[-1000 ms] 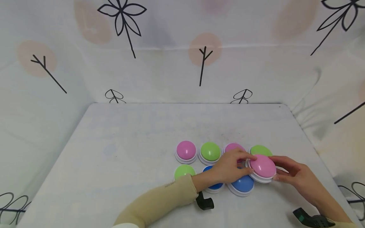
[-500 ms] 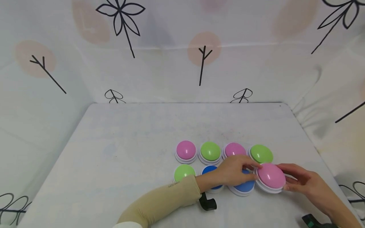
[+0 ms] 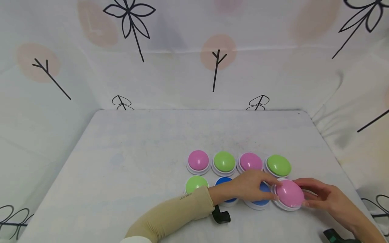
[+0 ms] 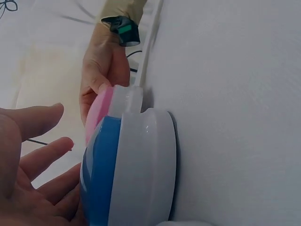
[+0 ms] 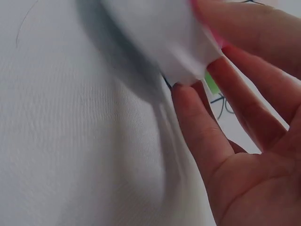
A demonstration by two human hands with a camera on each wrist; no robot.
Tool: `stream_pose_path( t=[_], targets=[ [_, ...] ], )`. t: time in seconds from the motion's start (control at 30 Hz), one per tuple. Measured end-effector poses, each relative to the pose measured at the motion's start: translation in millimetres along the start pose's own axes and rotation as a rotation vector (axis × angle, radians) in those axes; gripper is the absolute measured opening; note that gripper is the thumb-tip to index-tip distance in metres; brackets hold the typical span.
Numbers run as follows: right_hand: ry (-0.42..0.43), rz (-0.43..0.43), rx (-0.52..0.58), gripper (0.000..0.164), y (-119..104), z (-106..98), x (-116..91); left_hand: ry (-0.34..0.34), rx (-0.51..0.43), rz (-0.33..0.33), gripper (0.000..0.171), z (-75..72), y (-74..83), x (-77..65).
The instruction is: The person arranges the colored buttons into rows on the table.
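My right hand (image 3: 328,197) grips the right side of a pink dome push button (image 3: 290,193) with a white base, at the front right of the group. In the right wrist view, its fingers (image 5: 193,110) reach the white base, which casts a shadow on the table. My left hand (image 3: 250,185) reaches over a blue push button (image 4: 101,174), its fingertips overlapping the pink button's left edge in the head view. The left wrist view shows its thumb and fingers spread, apart from the pink dome. The left forearm and hand partly hide two blue buttons.
Behind stands a row of push buttons: pink (image 3: 198,160), green (image 3: 224,161), pink (image 3: 250,161) and green (image 3: 278,164). Another green button (image 3: 196,183) sits front left, beside a second blue one (image 3: 224,180). All stand on a white table (image 3: 121,162) with patterned cloth walls (image 3: 170,77).
The pink button has moved right and toward me with my right hand, ending in front of the rear right green button. My left hand has shifted slightly right and nearer.
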State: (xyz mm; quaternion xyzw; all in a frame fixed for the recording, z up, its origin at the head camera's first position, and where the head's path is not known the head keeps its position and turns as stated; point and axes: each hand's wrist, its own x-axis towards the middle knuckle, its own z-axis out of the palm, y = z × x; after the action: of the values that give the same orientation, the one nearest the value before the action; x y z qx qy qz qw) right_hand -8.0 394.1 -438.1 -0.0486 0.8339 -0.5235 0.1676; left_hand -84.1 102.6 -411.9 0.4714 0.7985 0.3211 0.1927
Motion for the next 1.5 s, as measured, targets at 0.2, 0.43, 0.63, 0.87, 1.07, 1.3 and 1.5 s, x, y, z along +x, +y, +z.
stream_pose_path(
  t=[0.2, 0.43, 0.63, 0.87, 1.07, 1.3, 1.5],
  targets=[
    [-0.015, -0.017, -0.024, 0.052, 3, 1, 1, -0.060, 0.060, 0.013, 0.046, 1.2, 1.3, 1.6],
    [-0.016, 0.005, -0.021, 0.052, 2, 0, 0, -0.097, 0.144, 0.012, 0.049, 2.9, 3.1, 3.5],
    [-0.006, 0.026, -0.063, 0.054, 2, 2, 3, -0.072, 0.096, -0.030, 0.047, 2.8, 2.4, 1.5],
    [-0.023, 0.013, -0.070, 0.052, 1, 0, 5, -0.071, 0.044, -0.094, 0.046, 0.8, 1.0, 0.7],
    [0.041, 0.097, -0.118, 0.052, -6, 0, 6, -0.047, -0.030, -0.105, 0.045, -14.4, -2.6, -4.2],
    [0.178, 0.100, -0.168, 0.048, -24, -4, 13, 0.078, -0.095, -0.091, 0.037, -51.0, -14.4, -24.0],
    [0.275, -0.071, -0.214, 0.034, -46, -6, 25, 0.200, -0.074, -0.052, 0.031, -92.6, -38.7, -59.2]
  ],
)
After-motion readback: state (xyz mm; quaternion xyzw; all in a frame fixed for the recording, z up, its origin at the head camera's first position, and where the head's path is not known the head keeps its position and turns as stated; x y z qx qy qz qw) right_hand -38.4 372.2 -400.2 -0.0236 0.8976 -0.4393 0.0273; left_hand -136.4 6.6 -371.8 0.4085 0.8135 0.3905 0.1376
